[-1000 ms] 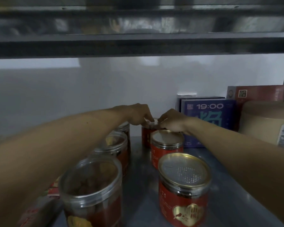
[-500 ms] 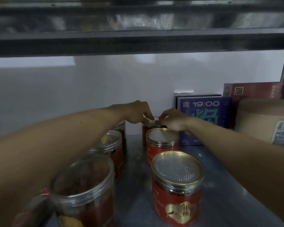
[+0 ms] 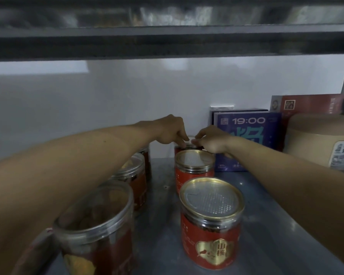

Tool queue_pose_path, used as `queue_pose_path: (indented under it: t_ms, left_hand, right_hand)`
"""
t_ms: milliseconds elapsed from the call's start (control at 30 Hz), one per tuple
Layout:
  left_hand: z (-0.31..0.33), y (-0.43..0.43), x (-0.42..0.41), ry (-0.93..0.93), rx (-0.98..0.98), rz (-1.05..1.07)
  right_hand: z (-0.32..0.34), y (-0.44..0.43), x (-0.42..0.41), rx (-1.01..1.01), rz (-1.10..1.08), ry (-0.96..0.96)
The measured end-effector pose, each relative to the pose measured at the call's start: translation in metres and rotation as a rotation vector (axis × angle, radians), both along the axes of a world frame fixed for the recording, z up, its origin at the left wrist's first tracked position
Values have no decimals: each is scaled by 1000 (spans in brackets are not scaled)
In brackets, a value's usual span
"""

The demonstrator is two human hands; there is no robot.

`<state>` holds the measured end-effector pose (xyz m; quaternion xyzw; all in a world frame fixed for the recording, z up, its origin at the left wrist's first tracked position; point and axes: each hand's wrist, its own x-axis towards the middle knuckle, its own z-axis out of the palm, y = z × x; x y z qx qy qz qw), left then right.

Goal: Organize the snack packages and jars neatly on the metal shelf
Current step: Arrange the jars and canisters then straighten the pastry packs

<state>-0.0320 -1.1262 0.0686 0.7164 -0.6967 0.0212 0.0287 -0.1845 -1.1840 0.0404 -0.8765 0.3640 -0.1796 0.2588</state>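
Observation:
Red-labelled jars stand in two rows running back along the metal shelf (image 3: 161, 195). In the right row a foil-lidded jar (image 3: 211, 223) stands nearest, a second one (image 3: 194, 165) behind it, and a rear jar (image 3: 180, 148) is mostly hidden. Both my hands meet over that rear jar: my left hand (image 3: 170, 130) and my right hand (image 3: 212, 138) hold its top with curled fingertips. The left row has clear-lidded jars, the nearest (image 3: 95, 225) and one behind it (image 3: 134, 175), partly covered by my left arm.
A purple box marked 19:00 (image 3: 248, 139) stands at the back right, a red box (image 3: 306, 105) behind it and a tan round container (image 3: 318, 139) at the far right. Close overhead runs an upper shelf (image 3: 167, 42). A white wall closes the back.
Both hands stay on the rear jar's top, with only small finger shifts. The view has shifted slightly, so the jars sit a little further left in the frame.

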Motion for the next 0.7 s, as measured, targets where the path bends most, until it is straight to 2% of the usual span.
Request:
queue_pose_path:
  t_ms: [500,700]
  left_hand:
    - [4,21,-9,-6,46,84]
    - [34,57,-36,-24,-49,157]
  right_hand:
    - [5,9,-4,23,31,34]
    - [19,30,-23,-91,82,95]
